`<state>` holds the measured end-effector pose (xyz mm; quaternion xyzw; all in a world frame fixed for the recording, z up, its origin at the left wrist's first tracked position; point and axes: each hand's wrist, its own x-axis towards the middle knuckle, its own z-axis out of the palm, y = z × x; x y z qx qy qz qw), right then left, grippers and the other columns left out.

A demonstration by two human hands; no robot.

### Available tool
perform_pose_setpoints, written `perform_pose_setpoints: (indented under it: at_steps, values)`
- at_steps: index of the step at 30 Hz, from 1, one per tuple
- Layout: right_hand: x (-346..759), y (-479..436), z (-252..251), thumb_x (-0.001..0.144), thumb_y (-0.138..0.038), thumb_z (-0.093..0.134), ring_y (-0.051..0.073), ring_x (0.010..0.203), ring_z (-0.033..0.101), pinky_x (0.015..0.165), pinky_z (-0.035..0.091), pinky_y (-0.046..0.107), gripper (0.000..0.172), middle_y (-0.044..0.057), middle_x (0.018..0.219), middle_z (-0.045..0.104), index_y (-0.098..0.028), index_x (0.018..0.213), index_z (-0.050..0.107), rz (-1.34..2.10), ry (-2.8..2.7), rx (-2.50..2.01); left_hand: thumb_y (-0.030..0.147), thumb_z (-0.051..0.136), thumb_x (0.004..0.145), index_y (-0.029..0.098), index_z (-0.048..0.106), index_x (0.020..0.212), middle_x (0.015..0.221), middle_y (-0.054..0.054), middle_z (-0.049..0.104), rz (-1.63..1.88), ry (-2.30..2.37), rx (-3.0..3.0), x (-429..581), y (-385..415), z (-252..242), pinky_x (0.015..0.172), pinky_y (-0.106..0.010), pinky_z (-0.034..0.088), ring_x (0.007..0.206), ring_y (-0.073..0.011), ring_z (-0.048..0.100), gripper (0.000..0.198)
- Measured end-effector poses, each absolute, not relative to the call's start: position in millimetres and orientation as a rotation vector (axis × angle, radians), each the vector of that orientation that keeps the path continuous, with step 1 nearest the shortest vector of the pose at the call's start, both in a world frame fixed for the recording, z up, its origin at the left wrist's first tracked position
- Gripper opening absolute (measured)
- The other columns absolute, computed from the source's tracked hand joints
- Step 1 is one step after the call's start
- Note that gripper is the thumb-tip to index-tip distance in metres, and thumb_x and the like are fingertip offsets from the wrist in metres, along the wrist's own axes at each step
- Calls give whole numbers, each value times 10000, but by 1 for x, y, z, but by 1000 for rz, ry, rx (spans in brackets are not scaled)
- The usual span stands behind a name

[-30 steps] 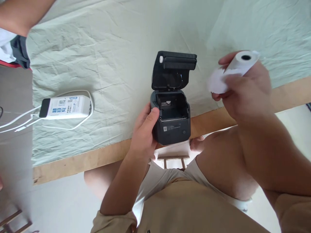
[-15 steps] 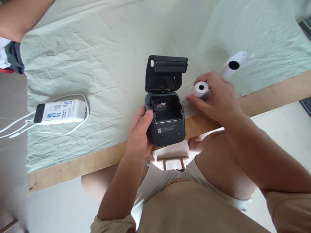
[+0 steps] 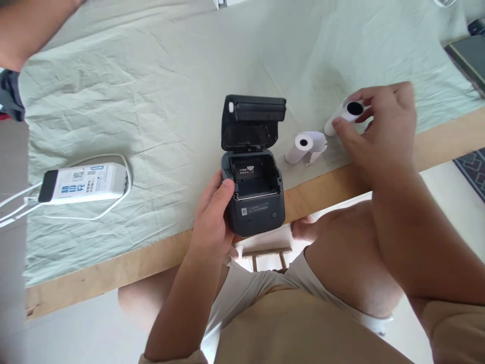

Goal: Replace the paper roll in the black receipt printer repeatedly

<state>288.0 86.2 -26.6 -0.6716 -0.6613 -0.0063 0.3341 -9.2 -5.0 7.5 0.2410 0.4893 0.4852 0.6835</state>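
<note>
My left hand (image 3: 214, 217) grips the left side of a dark label printer (image 3: 257, 217) at the table's front edge. The printer's lid (image 3: 252, 121) is tipped back, and no roll shows in its paper bay. To the right, my right hand (image 3: 382, 124) has its thumb and fingers closed around the upper end of a white paper roll with a black core (image 3: 335, 123). Between the printer and that roll, a smaller white paper roll (image 3: 294, 153) stands on the cloth, its loose end curling out to the right.
A white power strip (image 3: 89, 182) with white cables lies on the pale green cloth (image 3: 162, 101) at left. Another person's arm (image 3: 30, 30) reaches in at upper left. A dark flat object (image 3: 468, 58) lies at far right. The table has a bare wooden front edge (image 3: 113, 268).
My right hand has let go of the smaller roll and moved right onto the black-cored roll. The smaller roll now stands on the cloth. My left hand still holds the printer.
</note>
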Motion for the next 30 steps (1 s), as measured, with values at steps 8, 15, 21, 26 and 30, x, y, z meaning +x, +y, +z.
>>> perform_pose_setpoints:
  at_steps: [8, 15, 21, 26, 30]
  values:
    - [278, 78, -26, 826, -141, 705, 180, 876, 651, 845, 601, 424, 459, 91, 1205, 729, -256, 1266, 642, 128, -1832, -1783, 568, 813, 868, 217, 726, 1183, 864, -44, 810, 1051, 1169, 521, -10, -5, 7, 539, -351, 638, 702, -267, 797, 480]
    - [281, 78, -29, 826, -131, 678, 164, 823, 643, 803, 604, 408, 562, 60, 1223, 733, -299, 1352, 575, 238, -1773, -1810, 579, 832, 843, 206, 717, 1152, 858, -45, 809, 1066, 1170, 528, -9, -4, 6, 455, -312, 587, 649, -251, 779, 498]
    - [287, 80, -32, 818, -219, 743, 205, 902, 682, 879, 628, 475, 598, 79, 1202, 664, -283, 1384, 564, 170, -1773, -1835, 584, 821, 847, 223, 711, 1221, 828, -51, 805, 1045, 1171, 528, -8, -5, 8, 520, -340, 640, 829, -325, 830, 531]
    - [285, 80, -36, 798, -194, 721, 269, 1099, 689, 982, 608, 528, 628, 98, 1255, 662, -264, 1407, 583, 135, -1858, -1836, 585, 813, 863, 230, 709, 1224, 843, -48, 809, 1037, 1177, 522, -8, -5, 8, 551, -363, 658, 843, -327, 832, 517]
    - [292, 87, -37, 786, -230, 771, 246, 1057, 701, 911, 595, 465, 715, 84, 1218, 670, -320, 1451, 526, 190, -1633, -1668, 581, 822, 863, 244, 718, 1213, 884, -56, 820, 1036, 1164, 509, -8, -5, 10, 600, -382, 678, 901, -335, 833, 497]
